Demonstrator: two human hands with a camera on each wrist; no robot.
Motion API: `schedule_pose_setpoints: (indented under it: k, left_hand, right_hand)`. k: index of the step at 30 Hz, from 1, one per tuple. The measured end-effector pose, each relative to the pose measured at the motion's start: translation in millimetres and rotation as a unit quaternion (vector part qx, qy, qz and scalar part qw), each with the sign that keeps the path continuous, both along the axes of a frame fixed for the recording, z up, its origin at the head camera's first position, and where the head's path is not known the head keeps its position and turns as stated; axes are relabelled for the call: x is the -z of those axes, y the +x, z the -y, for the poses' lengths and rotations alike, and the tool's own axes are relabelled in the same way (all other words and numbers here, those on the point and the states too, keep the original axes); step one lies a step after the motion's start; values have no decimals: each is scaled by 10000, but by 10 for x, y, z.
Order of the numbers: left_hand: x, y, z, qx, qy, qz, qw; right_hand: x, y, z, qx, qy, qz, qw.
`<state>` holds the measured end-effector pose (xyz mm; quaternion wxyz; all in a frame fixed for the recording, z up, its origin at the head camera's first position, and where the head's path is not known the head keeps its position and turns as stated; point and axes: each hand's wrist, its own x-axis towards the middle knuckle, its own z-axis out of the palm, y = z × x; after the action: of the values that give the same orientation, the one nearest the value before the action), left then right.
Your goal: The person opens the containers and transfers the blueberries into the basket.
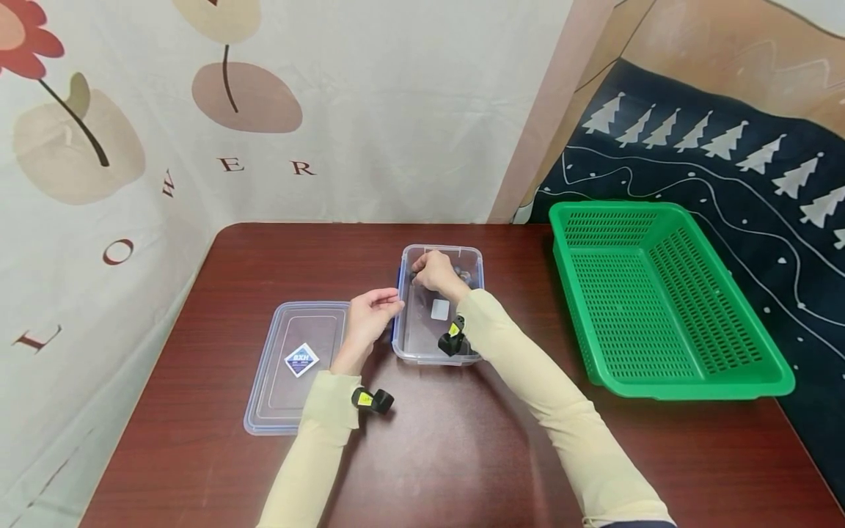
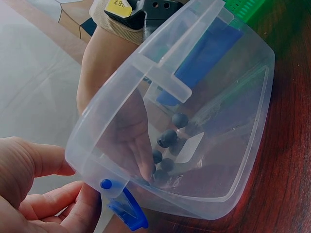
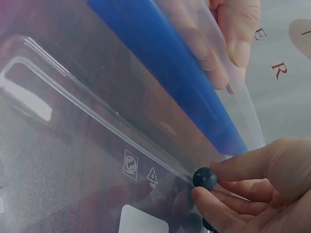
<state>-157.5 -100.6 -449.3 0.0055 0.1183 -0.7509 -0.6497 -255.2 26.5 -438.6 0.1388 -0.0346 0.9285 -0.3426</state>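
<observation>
A clear plastic box (image 1: 422,334) with blue side latches stands uncovered on the table. My right hand (image 1: 437,271) reaches inside it near the far end. Thumb and forefinger there pinch a blueberry (image 3: 204,179), dark blue and round, low beside the box wall. Several more blueberries (image 2: 167,138) lie on the box floor close to those fingers. My left hand (image 1: 374,315) holds the box's left rim between thumb and fingers, beside a blue latch (image 2: 127,209). A small white label (image 1: 439,309) shows on the box floor.
The clear lid (image 1: 271,396) with a blue-and-white sticker lies flat left of the box, partly under my left forearm. At the right stands a large green basket (image 1: 581,323). A printed cloth (image 1: 396,147) hangs behind the brown table (image 1: 218,469).
</observation>
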Motion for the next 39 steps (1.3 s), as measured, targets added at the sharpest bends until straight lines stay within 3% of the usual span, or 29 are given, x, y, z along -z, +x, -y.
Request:
schedule_pose_setpoints:
  k: [6, 13, 20, 39]
  left_hand:
    - [0, 4, -1, 3, 55, 8, 10000]
    - [1, 5, -10, -27, 84, 30, 10000]
    - [7, -2, -8, -32, 67, 84, 9999]
    - [17, -4, -10, -28, 42, 17, 10000]
  right_hand:
    - [22, 29, -21, -35, -215, 100, 9997]
    - [58, 20, -29, 226, -712, 547, 9957]
    - [47, 23, -20, 340, -914, 719, 9926]
    - [-31, 43, -103, 248, -1464, 679, 9866]
